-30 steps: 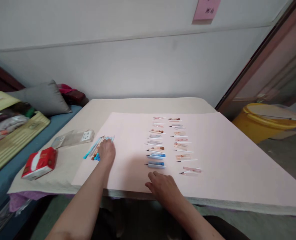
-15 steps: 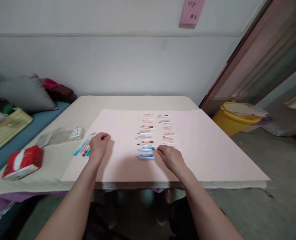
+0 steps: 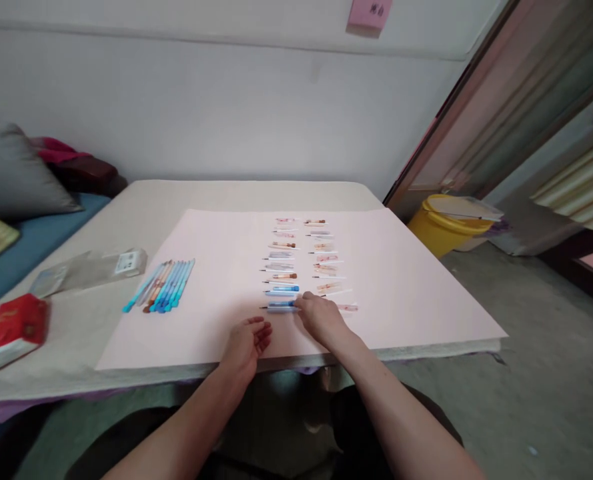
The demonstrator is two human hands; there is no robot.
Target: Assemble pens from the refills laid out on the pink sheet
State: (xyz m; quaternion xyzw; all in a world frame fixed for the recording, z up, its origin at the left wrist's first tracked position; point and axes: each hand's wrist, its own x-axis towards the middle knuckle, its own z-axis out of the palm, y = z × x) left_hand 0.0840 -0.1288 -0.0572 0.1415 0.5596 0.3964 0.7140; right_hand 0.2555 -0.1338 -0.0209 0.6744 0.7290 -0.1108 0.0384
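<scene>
My right hand [image 3: 321, 320] is at the near end of the left column of pens. Its fingers are pinched at the right end of the nearest blue pen [image 3: 280, 305], which lies flat with its thin tip to the left. My left hand [image 3: 246, 341] is a little left of and nearer than that pen, fingers loosely curled and apart, holding nothing. Another blue pen [image 3: 283, 289] lies just beyond. Farther back, several brown, grey and pink pens form two columns, including a brown pen [image 3: 283, 246] and a right-column brown-ended pen [image 3: 316, 221].
Several blue, grey and brown pens [image 3: 169, 285] lie side by side on the left of the pink sheet [image 3: 221, 253]. A clear plastic bag [image 3: 93, 270] and a red tissue pack [image 3: 13, 327] are farther left. A yellow bin [image 3: 441, 227] stands right of the table.
My left hand has moved right and nearer, from beside the left pen group to near the columns. My right hand has moved to the end of the nearest blue pen. The view has shifted.
</scene>
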